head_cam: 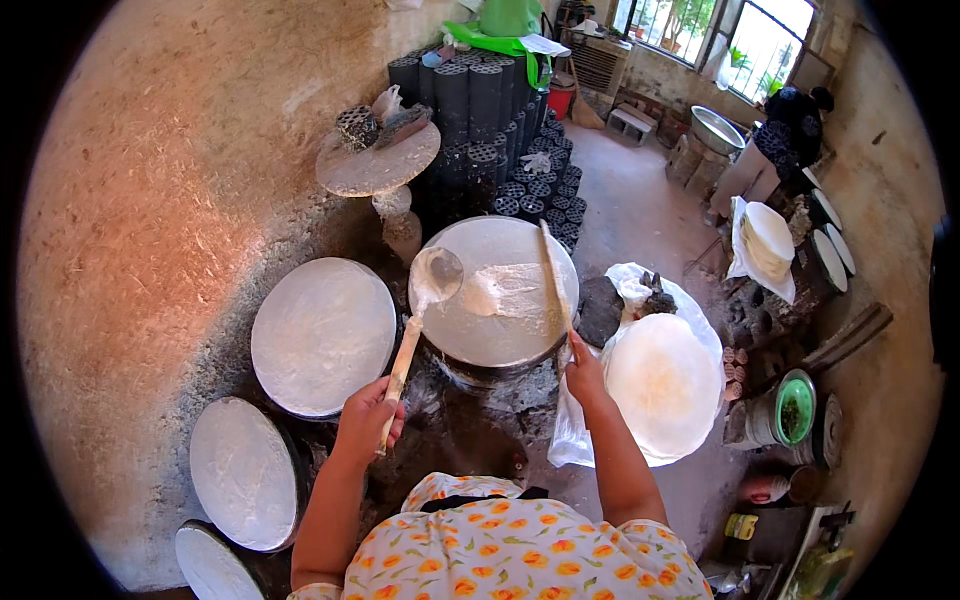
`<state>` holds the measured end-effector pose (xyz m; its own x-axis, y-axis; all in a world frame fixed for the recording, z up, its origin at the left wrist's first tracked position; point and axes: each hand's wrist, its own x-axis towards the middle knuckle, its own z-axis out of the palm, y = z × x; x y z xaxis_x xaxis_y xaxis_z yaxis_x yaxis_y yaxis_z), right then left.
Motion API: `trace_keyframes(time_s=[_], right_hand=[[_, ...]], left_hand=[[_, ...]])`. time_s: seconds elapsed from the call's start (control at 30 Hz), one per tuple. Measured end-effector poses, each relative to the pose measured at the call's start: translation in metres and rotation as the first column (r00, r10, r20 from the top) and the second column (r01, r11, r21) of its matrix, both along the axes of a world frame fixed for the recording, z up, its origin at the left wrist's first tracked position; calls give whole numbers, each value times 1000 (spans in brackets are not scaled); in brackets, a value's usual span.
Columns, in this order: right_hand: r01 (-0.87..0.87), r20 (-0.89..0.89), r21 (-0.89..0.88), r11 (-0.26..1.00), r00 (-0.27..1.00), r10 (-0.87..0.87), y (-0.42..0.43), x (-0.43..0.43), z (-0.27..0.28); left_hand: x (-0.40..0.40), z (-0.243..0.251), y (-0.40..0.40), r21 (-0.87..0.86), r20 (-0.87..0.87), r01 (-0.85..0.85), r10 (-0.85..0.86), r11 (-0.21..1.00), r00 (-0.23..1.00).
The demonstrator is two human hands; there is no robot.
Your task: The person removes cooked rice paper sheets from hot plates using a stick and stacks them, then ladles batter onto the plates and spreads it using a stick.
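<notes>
My left hand (372,417) grips the handle of a ladle (437,274), whose batter-coated bowl is over the left part of a round griddle (495,349). A patch of pale batter (504,288) lies streaked across the middle of that griddle. In my right hand (583,373) is a long wooden spreader (556,281), lying along the griddle's right side. Beside my right forearm, a stack of thin round pancakes (663,386) rests on white plastic sheeting (574,435).
More pale round griddles (324,337) curve down the left. Cylindrical coal briquettes (491,105) are piled behind, near a round slab (379,161). Another person (791,127) bends at the far right, near a second pancake stack (766,234). A green basin (795,405) stands right.
</notes>
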<state>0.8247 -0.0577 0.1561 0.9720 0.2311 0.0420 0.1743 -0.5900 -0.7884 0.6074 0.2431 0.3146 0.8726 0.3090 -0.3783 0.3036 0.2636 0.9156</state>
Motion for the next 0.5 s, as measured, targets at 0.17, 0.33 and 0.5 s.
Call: trace_keyframes(time_s=[0.17, 0.33, 0.5], right_hand=[[-181, -301, -75, 981, 942, 150, 11, -45, 25], [-315, -225, -67, 947, 929, 293, -39, -84, 30], [-57, -232, 317, 947, 963, 136, -32, -102, -31]], left_hand=[[32, -17, 8, 72, -42, 23, -21, 997, 999], [48, -31, 6, 177, -64, 15, -4, 984, 998], [39, -39, -14, 314, -173, 114, -62, 943, 983]])
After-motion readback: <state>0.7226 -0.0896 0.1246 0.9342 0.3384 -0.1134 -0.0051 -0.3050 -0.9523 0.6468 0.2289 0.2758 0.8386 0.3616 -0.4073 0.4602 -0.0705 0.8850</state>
